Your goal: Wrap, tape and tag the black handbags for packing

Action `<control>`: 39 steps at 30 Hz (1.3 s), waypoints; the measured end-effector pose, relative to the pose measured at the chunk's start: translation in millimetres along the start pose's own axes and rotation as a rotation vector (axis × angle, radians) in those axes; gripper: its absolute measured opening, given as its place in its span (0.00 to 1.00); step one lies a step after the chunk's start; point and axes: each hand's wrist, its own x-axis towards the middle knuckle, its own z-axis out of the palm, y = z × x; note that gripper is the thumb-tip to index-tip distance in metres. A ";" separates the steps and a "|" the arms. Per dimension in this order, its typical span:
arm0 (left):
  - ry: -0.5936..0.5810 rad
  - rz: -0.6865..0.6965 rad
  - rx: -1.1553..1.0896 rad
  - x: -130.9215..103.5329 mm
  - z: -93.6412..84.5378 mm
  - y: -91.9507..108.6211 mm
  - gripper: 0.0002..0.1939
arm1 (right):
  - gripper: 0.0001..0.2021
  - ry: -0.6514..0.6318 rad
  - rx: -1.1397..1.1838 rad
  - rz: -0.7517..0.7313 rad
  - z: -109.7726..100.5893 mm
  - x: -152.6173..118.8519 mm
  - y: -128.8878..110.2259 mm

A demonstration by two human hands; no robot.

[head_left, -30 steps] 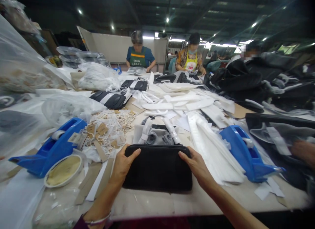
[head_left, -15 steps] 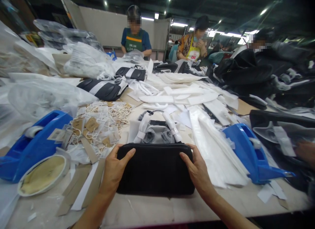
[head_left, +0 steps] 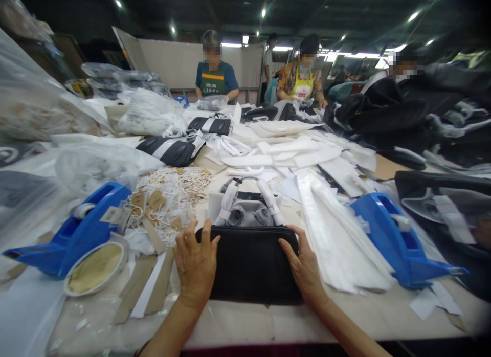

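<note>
A black bag lies on the table in front of me, its wrapped handles pointing away. My left hand rests over the bag's left end with its fingers spread. At the right end, my right hand grips the bag, thumb on the upper face and fingers around the corner. Clear plastic and grey padding show between the handles. White foam sleeves lie just right of the bag.
Blue tape dispensers stand at the left and right. A round tub, tangled string tags and card strips are on the left. Black bags lie farther back. Several people work across the table.
My left hand has loosened from the bag's left corner and its fingers have spread over that end. My right hand keeps its hold. The view has shifted slightly, moving the left-side items rightward.
</note>
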 end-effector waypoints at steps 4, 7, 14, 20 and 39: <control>-0.117 0.606 -0.023 5.1 14.1 30.2 0.25 | 0.21 -0.024 -0.056 -0.041 -7.8 1.2 1.5; -0.212 0.686 -0.079 9.1 26.5 41.6 0.25 | 0.20 -0.046 -0.219 -0.120 -19.9 13.6 -7.0; -0.155 0.660 -0.115 2.9 34.5 35.6 0.26 | 0.18 -0.134 -0.434 -0.105 -6.6 59.4 -52.6; -0.106 0.661 -0.171 1.9 39.6 32.0 0.26 | 0.14 -0.402 0.155 0.081 8.5 83.0 -42.7; 0.197 0.089 -0.340 18.7 21.2 33.7 0.19 | 0.11 -0.017 -0.517 -0.831 74.9 24.1 -49.0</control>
